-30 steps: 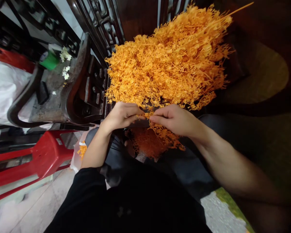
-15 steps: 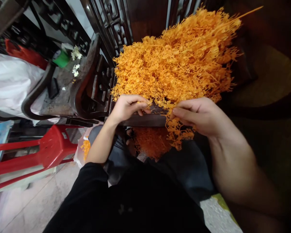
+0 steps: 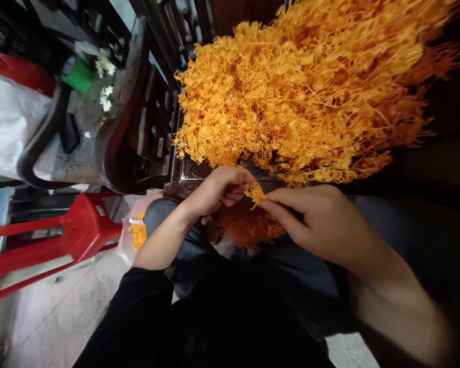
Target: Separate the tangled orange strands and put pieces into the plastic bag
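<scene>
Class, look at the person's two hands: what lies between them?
In the head view, a small orange sprig lies between the left hand and the right hand, pinched by the latter.

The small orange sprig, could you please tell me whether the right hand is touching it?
Touching: the head view shows the right hand pinching one end of the small orange sprig.

Both bare forearms (image 3: 164,243) angle inward; the bare left hand (image 3: 223,190) curls its fingers beside the bare right hand (image 3: 317,217), whose thumb and forefinger pinch together
</scene>
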The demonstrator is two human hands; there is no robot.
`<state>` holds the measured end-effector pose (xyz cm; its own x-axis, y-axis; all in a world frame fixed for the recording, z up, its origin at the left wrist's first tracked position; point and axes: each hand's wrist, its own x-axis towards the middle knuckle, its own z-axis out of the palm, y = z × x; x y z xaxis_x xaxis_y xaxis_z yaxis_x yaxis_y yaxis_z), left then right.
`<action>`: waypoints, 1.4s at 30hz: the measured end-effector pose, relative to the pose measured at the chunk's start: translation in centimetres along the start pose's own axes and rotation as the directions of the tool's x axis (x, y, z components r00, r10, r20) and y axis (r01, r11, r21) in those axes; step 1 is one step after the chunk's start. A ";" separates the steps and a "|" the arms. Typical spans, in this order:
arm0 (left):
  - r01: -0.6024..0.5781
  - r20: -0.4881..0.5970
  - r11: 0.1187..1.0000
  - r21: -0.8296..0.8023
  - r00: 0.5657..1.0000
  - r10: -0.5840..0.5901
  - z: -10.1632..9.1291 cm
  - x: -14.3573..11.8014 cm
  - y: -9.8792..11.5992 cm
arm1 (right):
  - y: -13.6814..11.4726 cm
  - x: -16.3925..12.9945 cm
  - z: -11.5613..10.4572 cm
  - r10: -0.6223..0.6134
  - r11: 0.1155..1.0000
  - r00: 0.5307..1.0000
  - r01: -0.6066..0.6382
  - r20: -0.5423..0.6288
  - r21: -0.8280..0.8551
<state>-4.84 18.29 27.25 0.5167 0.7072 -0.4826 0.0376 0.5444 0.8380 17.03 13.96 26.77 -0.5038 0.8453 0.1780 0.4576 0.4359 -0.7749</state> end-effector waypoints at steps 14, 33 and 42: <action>-0.238 -0.478 0.971 -0.024 0.856 0.198 -4.7 5.2 -0.9 | 0.8 1.2 -0.7 0.523 0.696 0.830 -0.547 0.194 0.465; -0.370 0.200 0.863 0.345 0.927 0.317 7.0 -11.5 -5.5 | -12.1 -11.0 4.5 0.709 0.290 0.703 -0.365 0.057 0.885; -0.660 0.220 0.557 0.504 0.722 0.656 10.5 -20.0 -8.8 | -17.1 -15.7 7.3 0.390 0.460 0.911 -0.066 -0.135 0.885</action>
<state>-6.55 -5.40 32.20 0.5861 0.7681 0.2577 0.1107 -0.3911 0.9137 11.78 -9.08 32.84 -0.1814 0.9817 -0.0587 -0.4050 -0.1289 -0.9052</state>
